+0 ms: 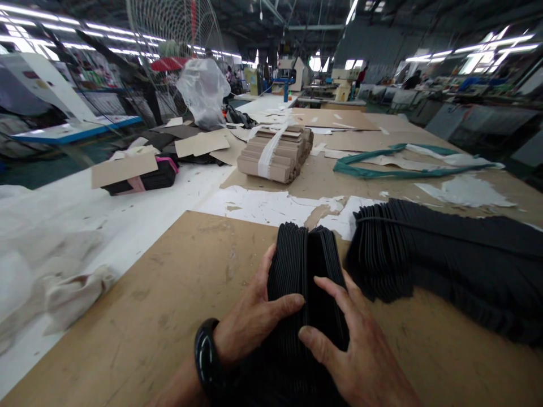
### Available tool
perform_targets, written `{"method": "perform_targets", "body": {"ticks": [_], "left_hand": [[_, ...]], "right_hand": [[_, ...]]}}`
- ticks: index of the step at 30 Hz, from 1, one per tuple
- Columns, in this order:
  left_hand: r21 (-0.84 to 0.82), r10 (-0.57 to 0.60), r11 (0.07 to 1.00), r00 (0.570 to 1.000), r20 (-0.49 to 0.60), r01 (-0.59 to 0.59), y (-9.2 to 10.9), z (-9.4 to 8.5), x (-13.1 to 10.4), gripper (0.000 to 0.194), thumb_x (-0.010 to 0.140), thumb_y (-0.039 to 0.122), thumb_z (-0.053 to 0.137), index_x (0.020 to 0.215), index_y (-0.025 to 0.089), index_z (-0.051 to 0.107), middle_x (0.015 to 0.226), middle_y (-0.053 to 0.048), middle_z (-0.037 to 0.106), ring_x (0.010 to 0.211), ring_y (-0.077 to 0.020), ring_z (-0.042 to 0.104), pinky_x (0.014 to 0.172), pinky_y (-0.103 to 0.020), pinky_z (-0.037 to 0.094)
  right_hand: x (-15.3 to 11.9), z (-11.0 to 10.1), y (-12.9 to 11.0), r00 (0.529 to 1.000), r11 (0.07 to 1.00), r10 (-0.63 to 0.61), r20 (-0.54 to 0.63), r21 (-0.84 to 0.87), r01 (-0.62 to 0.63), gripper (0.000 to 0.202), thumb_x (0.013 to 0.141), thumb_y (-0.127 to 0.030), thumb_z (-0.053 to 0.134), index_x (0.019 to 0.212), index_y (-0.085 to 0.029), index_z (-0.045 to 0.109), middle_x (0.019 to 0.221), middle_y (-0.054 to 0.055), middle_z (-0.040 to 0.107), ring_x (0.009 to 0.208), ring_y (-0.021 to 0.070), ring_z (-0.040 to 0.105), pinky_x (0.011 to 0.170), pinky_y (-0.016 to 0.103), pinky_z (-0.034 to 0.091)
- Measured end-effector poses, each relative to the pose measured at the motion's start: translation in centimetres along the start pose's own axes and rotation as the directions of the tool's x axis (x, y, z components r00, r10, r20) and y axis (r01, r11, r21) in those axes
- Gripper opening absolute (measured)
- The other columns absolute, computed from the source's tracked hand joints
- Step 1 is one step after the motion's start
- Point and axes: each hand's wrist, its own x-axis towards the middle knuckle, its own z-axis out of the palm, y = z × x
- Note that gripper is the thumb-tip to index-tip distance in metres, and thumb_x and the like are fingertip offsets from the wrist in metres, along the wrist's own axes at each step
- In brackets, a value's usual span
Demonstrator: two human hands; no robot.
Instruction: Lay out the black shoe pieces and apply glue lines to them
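A stack of black fabric pieces (291, 263) stands on edge in front of me, with a gap splitting it into two parts. My left hand (258, 311) grips the left part, its thumb over the near top edges and its fingers along the outer side. Around the right part is my right hand (352, 333); its thumb and index finger reach in at the gap, and its other fingers are mostly hidden behind the outer side. A black bangle (206, 359) circles my left wrist. To the right lies a longer row of similar black pieces (445, 249).
Brown board (169, 294) covers the near table. Farther off lie a tied bundle of tan card strips (271, 155), a green strap loop (365, 169) and torn white paper (271, 203). At left are a black bundle (148, 178), pale cloth (76, 294) and a large fan (173, 34).
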Motion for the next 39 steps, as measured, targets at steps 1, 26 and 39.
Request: {"method": "perform_targets", "body": {"ticks": [1, 26, 39], "left_hand": [[-0.001, -0.001, 1.000, 1.000, -0.002, 0.001, 0.0, 0.0, 0.0, 0.086, 0.071, 0.032, 0.065, 0.137, 0.024, 0.010, 0.140, -0.009, 0.032, 0.119, -0.0238, 0.041, 0.100, -0.038, 0.035], [-0.132, -0.071, 0.989, 0.997, -0.007, 0.070, 0.7, 0.4, -0.1, 0.084, 0.071, 0.025, 0.065, 0.136, 0.022, 0.012, 0.137, -0.009, 0.035, 0.115, -0.0216, 0.045, 0.095, -0.033, 0.039], [-0.133, -0.095, 0.987, 0.995, -0.026, 0.090, 0.8, 0.3, 0.1, 0.081, 0.070, 0.021, 0.063, 0.135, 0.018, 0.014, 0.132, -0.010, 0.038, 0.112, -0.0180, 0.043, 0.095, -0.030, 0.037]], "right_hand": [[0.0, -0.1, 0.1, 1.000, 1.000, -0.001, 0.019, 0.001, 0.001, 0.053, 0.075, -0.043, 0.054, 0.124, -0.023, 0.045, 0.140, 0.010, 0.028, 0.127, 0.0286, 0.032, 0.096, 0.048, 0.037], [0.2, -0.1, 1.1, 0.997, 0.999, -0.054, 0.060, 0.005, 0.054, 0.037, 0.089, -0.029, 0.030, 0.118, -0.026, 0.053, 0.145, 0.007, 0.013, 0.128, 0.0219, 0.032, 0.102, 0.042, 0.031], [0.0, 0.7, -0.6, 0.992, 0.998, 0.005, -0.122, -0.054, -0.011, 0.039, 0.076, -0.041, 0.050, 0.110, -0.022, 0.058, 0.139, 0.009, 0.029, 0.119, 0.0295, 0.042, 0.091, 0.046, 0.042]]}}
